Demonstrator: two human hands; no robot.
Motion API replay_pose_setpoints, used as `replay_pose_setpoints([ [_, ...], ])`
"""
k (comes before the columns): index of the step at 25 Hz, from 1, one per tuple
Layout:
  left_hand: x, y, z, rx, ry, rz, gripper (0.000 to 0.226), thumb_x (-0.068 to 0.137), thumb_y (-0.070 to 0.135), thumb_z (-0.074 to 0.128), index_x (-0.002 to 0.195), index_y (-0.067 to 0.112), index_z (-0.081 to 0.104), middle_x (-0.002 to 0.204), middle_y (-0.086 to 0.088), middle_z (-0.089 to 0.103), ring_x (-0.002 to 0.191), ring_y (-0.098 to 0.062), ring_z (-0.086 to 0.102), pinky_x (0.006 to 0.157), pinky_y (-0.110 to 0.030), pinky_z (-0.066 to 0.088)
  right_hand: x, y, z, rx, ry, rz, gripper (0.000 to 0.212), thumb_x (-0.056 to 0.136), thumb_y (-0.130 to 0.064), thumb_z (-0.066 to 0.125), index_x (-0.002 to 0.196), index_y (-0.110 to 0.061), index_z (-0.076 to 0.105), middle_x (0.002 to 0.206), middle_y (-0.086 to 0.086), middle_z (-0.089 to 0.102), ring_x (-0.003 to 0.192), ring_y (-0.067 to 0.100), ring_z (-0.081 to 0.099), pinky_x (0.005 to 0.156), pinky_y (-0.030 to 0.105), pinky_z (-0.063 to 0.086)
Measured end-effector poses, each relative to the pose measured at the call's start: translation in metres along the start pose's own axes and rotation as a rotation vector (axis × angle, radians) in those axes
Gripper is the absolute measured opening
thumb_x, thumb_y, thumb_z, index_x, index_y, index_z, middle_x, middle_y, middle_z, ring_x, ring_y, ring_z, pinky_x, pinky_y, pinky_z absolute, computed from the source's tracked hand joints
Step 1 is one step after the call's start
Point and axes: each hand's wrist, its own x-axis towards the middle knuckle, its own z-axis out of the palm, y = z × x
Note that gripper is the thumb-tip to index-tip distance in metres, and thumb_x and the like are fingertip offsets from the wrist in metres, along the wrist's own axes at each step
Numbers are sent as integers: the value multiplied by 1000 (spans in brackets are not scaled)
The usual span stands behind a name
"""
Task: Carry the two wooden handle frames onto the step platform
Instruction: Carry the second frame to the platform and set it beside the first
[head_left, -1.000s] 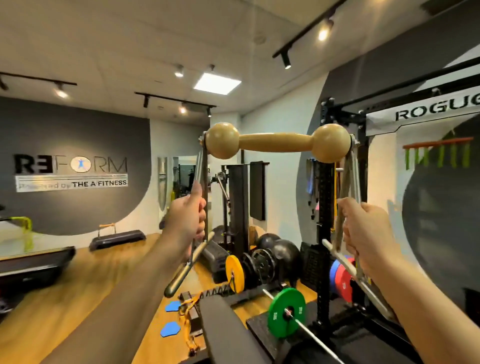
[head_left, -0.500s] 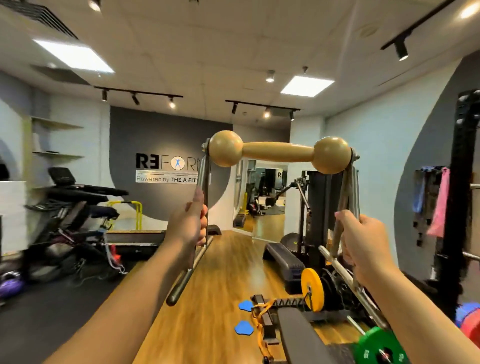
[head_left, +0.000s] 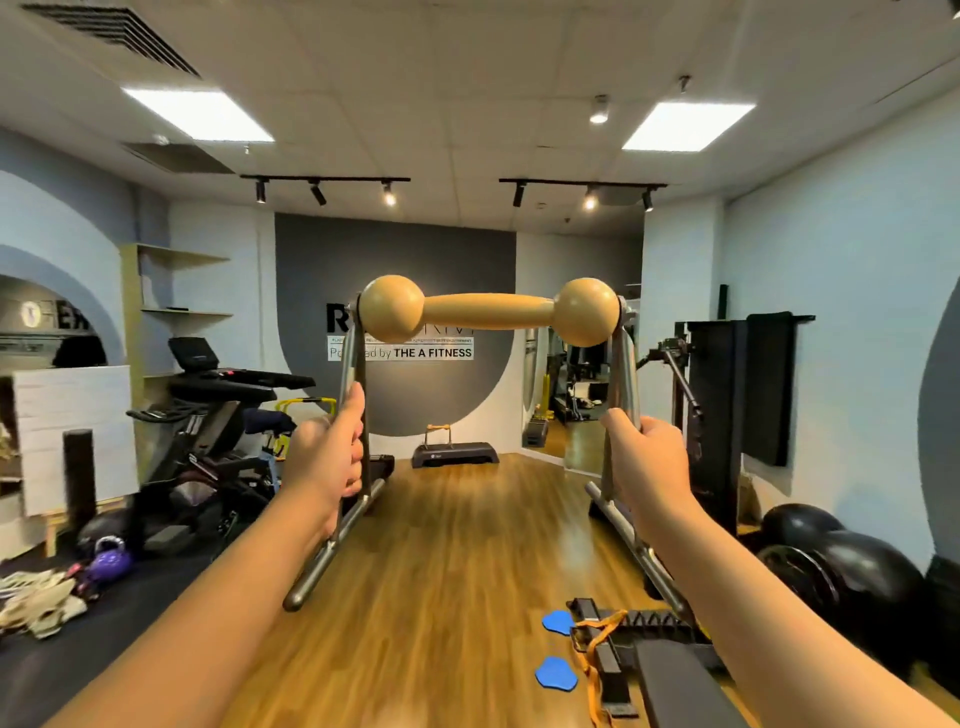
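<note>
Hands (head_left: 327, 457) (head_left: 649, 462) gripping frame (head_left: 488, 312), wall sign partly hidden (lettering blocked)

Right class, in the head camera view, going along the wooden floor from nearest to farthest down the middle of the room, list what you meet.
Blue pads → held handle frame, gripped by the left hand and right hand → step platform bearing a second handle frame → grey wall with the sign.

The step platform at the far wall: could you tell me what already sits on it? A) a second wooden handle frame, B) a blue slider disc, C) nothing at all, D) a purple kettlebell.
A: a small wooden handle frame stands on the left end of the step platform, while both hands hold the other frame.
</note>
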Motion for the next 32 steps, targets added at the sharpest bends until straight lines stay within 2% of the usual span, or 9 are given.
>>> replay_pose_setpoints([
  [3, 47, -19, 22, 19, 47, 21, 53, 94, 67, 58, 70, 21, 46, 52, 6, 34, 40, -10, 26, 40, -23, 20, 59, 26, 27, 20, -36, 10, 32, 98, -31, 60, 73, -13, 52, 64, 7, 43, 60, 23, 43, 55, 38, 40],
  [7, 107, -47, 59, 20, 91, 20, 51, 96, 62, 60, 68, 22, 46, 52, 6, 34, 40, -10, 25, 40, -23, 19, 138, 63, 54, 38, -38, -23, 34, 96, -29, 60, 69, -14, 45, 60, 5, 39, 54, 22, 38, 52, 34, 33],
  [14, 242, -120, 96, 39, 137, 6, 52, 100, 61, 53, 69, 21, 46, 52, 5, 32, 39, -11, 24, 39, -22, 17, 259, 149, 135, 38, -29, 22, 33, 97, -30, 61, 70, -12, 55, 65, 7, 48, 61, 22, 44, 58, 37, 39],
  [19, 376, -193, 107, 41, 105, 29, 53, 101, 63, 49, 70, 20, 44, 50, 6, 31, 41, -11, 23, 43, -26, 18, 362, 214, 223, -6, -21, -11, 30, 94, -29, 64, 71, -12, 53, 63, 7, 45, 59, 23, 41, 56, 38, 37],
  [23, 490, -232, 117, 31, 95, 24, 53, 100, 63, 49, 71, 19, 46, 51, 5, 33, 40, -11, 24, 40, -24, 20, 444, 251, 293, -25, -9, -5, 34, 94, -31, 65, 79, -1, 62, 66, 10, 50, 61, 25, 47, 57, 38, 46],
  [26, 569, -263, 129, 40, 78, 19, 53, 100, 64, 49, 71, 19, 45, 51, 6, 32, 40, -11, 24, 40, -24, 21, 505, 282, 340, -36, 23, -11, 29, 93, -31, 63, 75, -8, 56, 66, 10, 46, 60, 24, 44, 48, 31, 44],
  [30, 659, -314, 149, 53, 49, 16, 53, 100, 65, 48, 74, 19, 47, 50, 8, 33, 41, -10, 26, 39, -25, 22, 582, 326, 388, -43, 43, -29, 27, 88, -33, 62, 74, -13, 53, 65, 9, 43, 59, 23, 41, 56, 39, 39],
  [32, 702, -341, 164, 47, 56, 24, 53, 100, 65, 47, 74, 19, 47, 50, 8, 33, 41, -10, 26, 39, -25, 22, 623, 353, 410, -34, 26, -40, 24, 89, -31, 63, 77, -13, 54, 66, 10, 43, 58, 23, 42, 55, 40, 39],
])
